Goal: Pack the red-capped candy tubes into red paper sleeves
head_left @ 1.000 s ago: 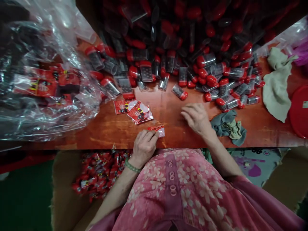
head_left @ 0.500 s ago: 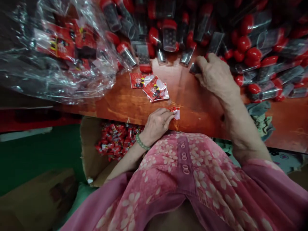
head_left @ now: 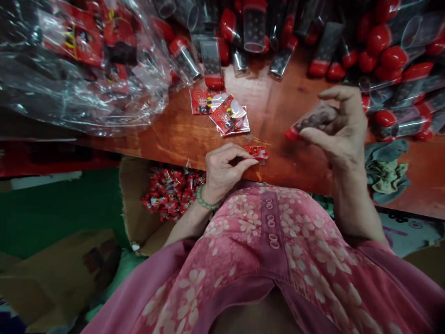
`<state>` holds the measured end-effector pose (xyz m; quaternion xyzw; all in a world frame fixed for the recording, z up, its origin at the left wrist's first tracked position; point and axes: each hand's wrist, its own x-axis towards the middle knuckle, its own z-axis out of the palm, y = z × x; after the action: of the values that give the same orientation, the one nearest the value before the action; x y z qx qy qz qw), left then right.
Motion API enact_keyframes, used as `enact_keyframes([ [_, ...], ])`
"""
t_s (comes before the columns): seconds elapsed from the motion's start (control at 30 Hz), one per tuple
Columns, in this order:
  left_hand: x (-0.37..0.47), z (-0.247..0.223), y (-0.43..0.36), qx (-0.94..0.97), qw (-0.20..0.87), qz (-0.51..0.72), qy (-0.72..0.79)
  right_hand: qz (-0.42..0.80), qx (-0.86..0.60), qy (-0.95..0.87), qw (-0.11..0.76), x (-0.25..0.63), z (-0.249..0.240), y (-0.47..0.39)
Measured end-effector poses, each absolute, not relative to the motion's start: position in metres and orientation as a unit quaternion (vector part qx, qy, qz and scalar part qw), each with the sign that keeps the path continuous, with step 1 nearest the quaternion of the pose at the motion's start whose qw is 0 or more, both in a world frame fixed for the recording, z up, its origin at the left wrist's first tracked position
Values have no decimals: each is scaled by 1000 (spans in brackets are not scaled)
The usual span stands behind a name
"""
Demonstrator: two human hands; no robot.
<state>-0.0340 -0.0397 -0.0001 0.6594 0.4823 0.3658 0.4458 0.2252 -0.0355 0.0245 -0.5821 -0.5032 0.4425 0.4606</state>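
The grip of the right hand [head_left: 347, 127] holds one clear tube [head_left: 314, 118] between thumb and fingers. The tube is located to the right of the packet pile [head_left: 227, 116], tilted, with its red cap [head_left: 293, 134] directed toward the pile (small dark beads are visible inside). Contact between cap and worktop [head_left: 288, 162] cannot be determined. The grip of the left hand [head_left: 222, 169] is narrow: thumb and fingers pinch one red packet [head_left: 256, 151] on the near side of the packet pile, apart from it. Beyond the pile lie loose tubes [head_left: 211, 58]; to its left, a clear plastic bag [head_left: 139, 111] containing bagged packets [head_left: 76, 39]; well to its right, bundled cloths [head_left: 385, 171]. A carton [head_left: 134, 204] containing red items [head_left: 172, 190] stands lower, left of the pile.
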Motion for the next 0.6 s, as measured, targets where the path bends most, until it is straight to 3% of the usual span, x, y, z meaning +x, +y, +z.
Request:
enact_keyframes([
  [0.1, -34, 3, -41, 666, 446, 369, 471, 513, -568, -429, 479, 201, 25, -59],
  [0.23, -34, -4, -43, 676, 441, 368, 462, 512, -566, -419, 492, 182, 18, -72],
  [0.47, -34, -10, -51, 794, 127, 404, 435, 466, -565, -437, 523, 178, -5, -74],
  [0.6, -37, -18, -56, 823, 39, 425, 375, 469, -551, -422, 547, 178, -13, -71],
])
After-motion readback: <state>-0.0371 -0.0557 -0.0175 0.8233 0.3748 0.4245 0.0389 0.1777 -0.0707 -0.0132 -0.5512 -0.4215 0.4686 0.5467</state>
